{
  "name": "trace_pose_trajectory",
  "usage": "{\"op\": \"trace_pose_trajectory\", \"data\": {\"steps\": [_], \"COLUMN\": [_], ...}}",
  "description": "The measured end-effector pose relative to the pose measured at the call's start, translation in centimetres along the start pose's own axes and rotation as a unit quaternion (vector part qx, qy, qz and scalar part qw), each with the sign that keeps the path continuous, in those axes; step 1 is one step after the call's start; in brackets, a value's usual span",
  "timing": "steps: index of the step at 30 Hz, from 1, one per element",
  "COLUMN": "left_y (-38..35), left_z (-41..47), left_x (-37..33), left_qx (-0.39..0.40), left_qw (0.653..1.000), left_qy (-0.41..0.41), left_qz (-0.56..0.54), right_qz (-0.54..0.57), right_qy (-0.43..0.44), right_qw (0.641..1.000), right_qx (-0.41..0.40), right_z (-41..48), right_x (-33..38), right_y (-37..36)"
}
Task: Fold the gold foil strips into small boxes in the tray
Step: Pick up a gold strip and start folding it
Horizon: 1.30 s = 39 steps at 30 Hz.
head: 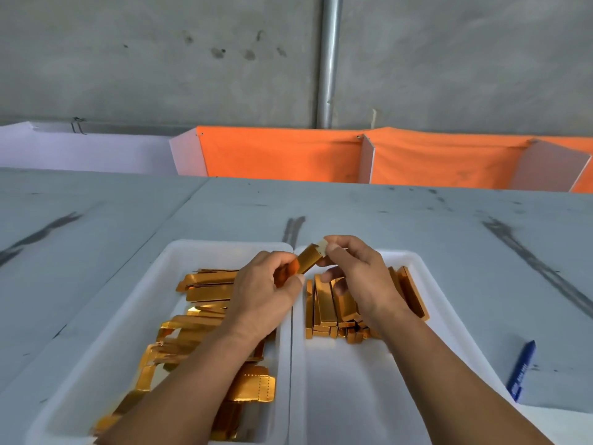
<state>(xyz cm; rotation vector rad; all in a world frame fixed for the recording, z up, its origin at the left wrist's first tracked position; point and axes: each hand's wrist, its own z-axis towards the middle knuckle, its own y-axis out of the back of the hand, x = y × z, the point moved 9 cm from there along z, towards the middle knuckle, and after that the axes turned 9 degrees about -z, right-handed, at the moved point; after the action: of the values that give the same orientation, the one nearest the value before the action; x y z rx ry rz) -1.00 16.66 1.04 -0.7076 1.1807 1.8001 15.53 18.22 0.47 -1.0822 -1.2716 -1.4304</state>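
Observation:
A long gold foil box (pixel 308 259) is held above the gap between two white trays. My left hand (pixel 263 293) grips its lower end. My right hand (pixel 356 268) pinches the pale end flap at its upper end. The left tray (pixel 154 293) holds a loose pile of flat gold foil strips (pixel 199 316). The right tray (pixel 423 284) holds several folded gold boxes (pixel 333 313) lying side by side at its far end, partly hidden by my right wrist.
A blue pen (pixel 522 370) lies on the grey table to the right of the trays. Orange cloth over white partition boards (pixel 282 154) runs along the table's far edge, with a concrete wall and a metal pipe (pixel 328 59) behind.

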Motion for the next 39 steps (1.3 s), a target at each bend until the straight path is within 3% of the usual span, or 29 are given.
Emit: {"op": "trace_pose_trajectory", "data": {"steps": [15,19,26,31,39], "left_y": [-1.0,-1.0,-0.7,-0.5,-0.9], "left_z": [0.8,0.6,0.4,0.4,0.2], "left_x": [0.3,0.0,-0.7,-0.8,-0.8], "left_qx": [0.013,0.007,-0.006,-0.016,-0.006], "left_qw": [0.999,0.998,0.997,0.997,0.995], "left_qy": [-0.043,-0.06,-0.076,-0.073,-0.095], "left_qz": [0.025,0.032,0.027,0.026,0.034], "right_qz": [-0.004,-0.104,-0.254,-0.284,-0.192], "right_qy": [0.029,0.088,0.202,0.194,0.121], "right_qw": [0.999,0.991,0.943,0.936,0.973], "right_qx": [0.027,-0.018,-0.067,-0.079,-0.024], "right_z": [0.7,0.4,-0.5,-0.5,-0.2], "right_x": [-0.1,0.5,2.1,2.1,1.1], "right_y": [-0.6,-0.1,-0.3,-0.5,-0.6]}}
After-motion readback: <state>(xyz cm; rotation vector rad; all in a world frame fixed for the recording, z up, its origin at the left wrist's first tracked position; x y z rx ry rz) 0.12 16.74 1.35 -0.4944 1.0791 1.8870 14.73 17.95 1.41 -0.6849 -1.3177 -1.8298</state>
